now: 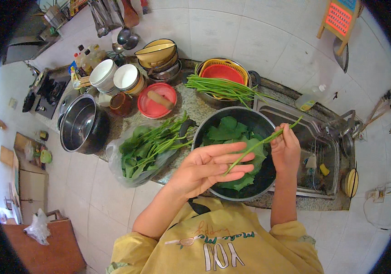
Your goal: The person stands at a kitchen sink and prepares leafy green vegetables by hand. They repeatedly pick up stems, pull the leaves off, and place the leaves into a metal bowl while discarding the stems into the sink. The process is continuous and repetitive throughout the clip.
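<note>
My right hand (286, 148) pinches a long green stalk (264, 142) over a dark pot (268, 185). The stalk slants down across the fingers of my left hand (213, 166). Those fingers are stretched out and spread, palm up, and do not close round it. Large green leaves (225, 130) lie in the pot below both hands. Left of the pot, a clear plastic bag (115, 153) holds a bunch of leafy green stems (147, 146). Behind it, bare green stalks (223, 86) lie in a heap across a pot with a yellow colander (225, 63) and a red basket.
A metal sink (291, 123) with a yellow sponge (324, 170) is at the right. On the counter's left stand a dark empty-looking pot (83, 123), white bowls (103, 73), and a red plastic lid (152, 108) with a wooden-looking rod on it. Ladles (125, 36) hang on the wall.
</note>
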The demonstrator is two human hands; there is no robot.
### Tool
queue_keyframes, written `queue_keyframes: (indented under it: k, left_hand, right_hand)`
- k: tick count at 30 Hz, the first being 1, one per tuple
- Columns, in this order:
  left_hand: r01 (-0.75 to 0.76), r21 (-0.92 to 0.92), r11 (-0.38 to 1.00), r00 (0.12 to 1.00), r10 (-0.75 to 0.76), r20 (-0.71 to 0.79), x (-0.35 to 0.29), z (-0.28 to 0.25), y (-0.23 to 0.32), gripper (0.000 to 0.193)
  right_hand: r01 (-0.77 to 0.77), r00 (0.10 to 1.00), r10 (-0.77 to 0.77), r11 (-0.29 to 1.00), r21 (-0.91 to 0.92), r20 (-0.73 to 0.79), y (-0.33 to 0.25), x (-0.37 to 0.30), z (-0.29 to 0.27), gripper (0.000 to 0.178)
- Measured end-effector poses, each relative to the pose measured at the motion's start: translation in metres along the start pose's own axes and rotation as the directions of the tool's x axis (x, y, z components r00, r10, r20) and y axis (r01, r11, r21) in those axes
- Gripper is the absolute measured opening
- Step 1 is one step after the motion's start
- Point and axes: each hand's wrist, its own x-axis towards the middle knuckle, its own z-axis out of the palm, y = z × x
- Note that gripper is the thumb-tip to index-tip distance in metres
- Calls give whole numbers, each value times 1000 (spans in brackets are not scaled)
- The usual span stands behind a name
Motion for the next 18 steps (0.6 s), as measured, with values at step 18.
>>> queue_keyframes:
  k: [18]
  left_hand:
    - [-25, 14, 1000, 998, 26, -61, -6, 4, -1, 44]
  right_hand:
    - [96, 995, -92, 985, -147, 30, 15, -3, -4, 17]
